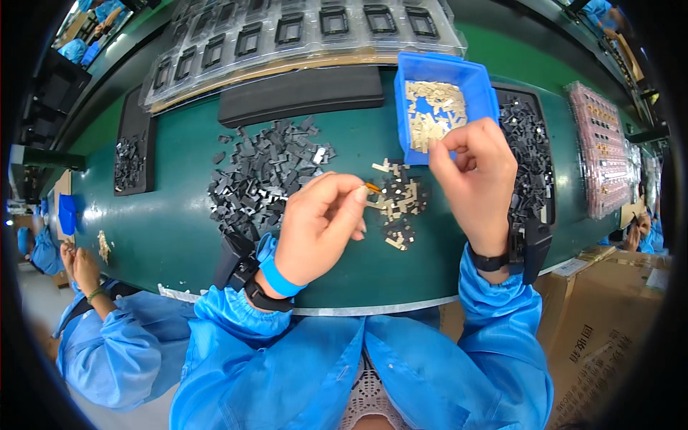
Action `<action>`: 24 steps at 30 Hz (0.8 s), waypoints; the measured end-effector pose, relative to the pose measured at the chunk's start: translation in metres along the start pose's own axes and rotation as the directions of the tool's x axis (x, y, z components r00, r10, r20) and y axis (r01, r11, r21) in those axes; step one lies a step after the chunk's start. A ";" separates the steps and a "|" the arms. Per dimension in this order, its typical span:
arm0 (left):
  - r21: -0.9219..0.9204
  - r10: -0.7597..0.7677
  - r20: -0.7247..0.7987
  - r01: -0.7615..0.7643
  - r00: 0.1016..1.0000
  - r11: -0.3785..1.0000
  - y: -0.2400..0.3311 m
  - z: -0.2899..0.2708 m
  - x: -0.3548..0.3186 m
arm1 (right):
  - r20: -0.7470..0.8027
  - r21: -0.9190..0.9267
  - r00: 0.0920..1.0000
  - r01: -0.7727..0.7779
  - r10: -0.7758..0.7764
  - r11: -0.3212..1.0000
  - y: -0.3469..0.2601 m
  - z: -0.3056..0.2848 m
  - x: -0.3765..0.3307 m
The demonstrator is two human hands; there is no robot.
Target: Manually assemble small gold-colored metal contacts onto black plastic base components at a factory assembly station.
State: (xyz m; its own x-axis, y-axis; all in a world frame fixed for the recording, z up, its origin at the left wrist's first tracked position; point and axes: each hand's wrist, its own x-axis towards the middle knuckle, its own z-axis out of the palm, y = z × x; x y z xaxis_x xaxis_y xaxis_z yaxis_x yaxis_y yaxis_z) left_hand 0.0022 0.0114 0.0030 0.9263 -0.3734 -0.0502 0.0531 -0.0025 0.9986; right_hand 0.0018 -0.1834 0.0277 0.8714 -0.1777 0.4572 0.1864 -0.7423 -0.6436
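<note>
My left hand (319, 226) is closed in a pinch on a small orange strip (372, 188), which sticks out past thumb and forefinger. Right below its tip lies a loose pile of small cream pieces (398, 201) mixed with black ones. My right hand (476, 175) is also pinched closed, at the near right corner of a blue bin (484, 97). Whatever its fingertips hold is too small to make out. Inside the bin are many flat cream pieces (437, 100). A wide heap of small black parts (265, 172) spreads to the left of my left hand.
Behind lie a black foam block (301, 94) and clear trays (301, 54) of black frames. Black trays of small parts flank the work area, at left (132, 143) and right (527, 136). Pink blister trays (598, 150) stand far right. A co-worker's hands (82, 265) are at left.
</note>
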 end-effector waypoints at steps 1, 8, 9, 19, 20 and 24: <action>-0.008 -0.001 0.006 0.001 1.000 1.000 0.000 0.000 0.000 | -0.013 -0.044 1.000 -0.025 0.024 0.999 0.004 -0.004 0.003; -0.124 -0.049 0.105 0.062 0.993 0.990 0.004 -0.004 0.000 | -0.006 0.290 0.974 -0.213 0.224 0.933 0.010 0.001 0.005; -0.125 -0.046 0.095 0.058 0.994 0.990 0.003 -0.005 0.001 | 0.048 0.269 0.995 -0.095 0.085 0.958 0.008 0.000 0.004; -0.374 -0.271 0.429 0.442 0.862 0.816 0.009 -0.012 0.003 | 0.290 0.363 0.857 0.313 -0.425 0.878 -0.008 0.010 -0.007; -0.389 -0.281 0.451 0.470 0.847 0.793 0.008 -0.012 0.002 | 0.284 0.360 0.848 0.339 -0.448 0.869 -0.007 0.010 -0.007; -0.427 -0.288 0.489 0.514 0.824 0.744 0.011 -0.011 0.003 | 0.273 0.352 0.822 0.398 -0.499 0.847 -0.007 0.012 -0.006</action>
State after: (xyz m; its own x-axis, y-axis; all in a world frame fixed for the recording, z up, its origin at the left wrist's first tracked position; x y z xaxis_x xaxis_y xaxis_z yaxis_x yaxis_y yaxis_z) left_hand 0.0096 0.0210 0.0134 0.5652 -0.7603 -0.3201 0.6747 0.2028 0.7097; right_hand 0.0007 -0.1696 0.0218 0.7473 0.4009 0.5299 0.6642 -0.4718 -0.5798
